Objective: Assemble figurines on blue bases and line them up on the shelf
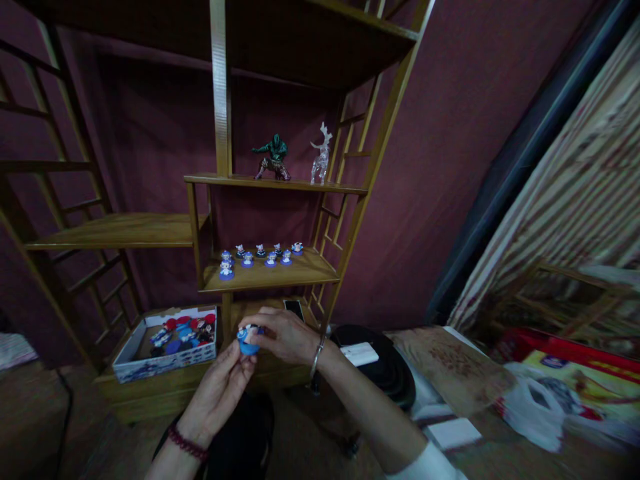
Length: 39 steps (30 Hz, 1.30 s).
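Observation:
A small blue-and-white figurine [249, 341] is held between my two hands, in front of the lower shelf. My left hand [223, 383] grips it from below, fingers closed around its blue base. From above and the right, my right hand [283, 337] pinches its upper part. Several similar small figurines [271, 259] on round bases stand in two loose rows on the shelf [280, 277] above my hands. To the left, an open cardboard box [167, 363] holds more figurine pieces in blue, red and dark colours.
A dark green crouching figure [273, 159] and a clear deer statuette [321, 157] stand one shelf higher. A phone-like dark object [293, 309] lies behind my right hand. At right are a black round stool [390, 373] and a plastic bag [535, 410].

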Available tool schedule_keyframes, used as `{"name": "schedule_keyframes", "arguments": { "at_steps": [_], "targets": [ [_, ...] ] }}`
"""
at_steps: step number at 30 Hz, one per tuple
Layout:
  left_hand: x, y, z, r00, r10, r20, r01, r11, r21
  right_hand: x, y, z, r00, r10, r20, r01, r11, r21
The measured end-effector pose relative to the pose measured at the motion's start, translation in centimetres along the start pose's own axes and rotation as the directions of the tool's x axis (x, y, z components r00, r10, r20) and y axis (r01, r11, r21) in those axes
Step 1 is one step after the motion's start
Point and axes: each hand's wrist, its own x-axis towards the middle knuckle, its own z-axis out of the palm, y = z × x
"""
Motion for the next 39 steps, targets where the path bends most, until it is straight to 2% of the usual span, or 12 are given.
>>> {"name": "schedule_keyframes", "arguments": {
  "at_steps": [5,10,14,19,25,30,39],
  "targets": [
    [2.0,-0.4,1.0,0.999,-0.002,0.052,0.001,1.000,0.017,-0.2,1.4,-0.3,0.994,0.088,-0.068,-0.090,0.995,-0.036],
    [4.2,-0.6,2.1,0.998,-0.016,0.064,0.014,1.000,0.028,-0.3,3.0,-0.7,0.980,0.115,-0.162,-0.117,0.993,-0.001],
    [5.9,-0.5,3.0,0.990,-0.038,0.134,0.032,0.998,0.046,-0.4,4.5,-1.0,0.947,0.164,-0.276,-0.156,0.986,0.051],
    [7.7,-0.8,4.0,0.974,-0.084,0.212,0.073,0.996,0.060,-0.6,6.7,-0.9,0.892,0.254,-0.374,-0.188,0.961,0.205],
    [9.0,-0.9,4.6,0.971,-0.117,0.207,0.107,0.992,0.060,-0.6,8.4,-0.9,0.875,0.334,-0.350,-0.217,0.917,0.334],
    [9.4,-0.8,4.6,0.968,-0.121,0.220,0.109,0.992,0.067,-0.2,8.8,-0.9,0.884,0.322,-0.339,-0.184,0.906,0.380],
    [8.6,-0.5,4.3,0.971,-0.137,0.197,0.139,0.990,0.005,0.1,8.1,-1.9,0.933,0.214,-0.290,-0.132,0.951,0.278]
  ]
}}
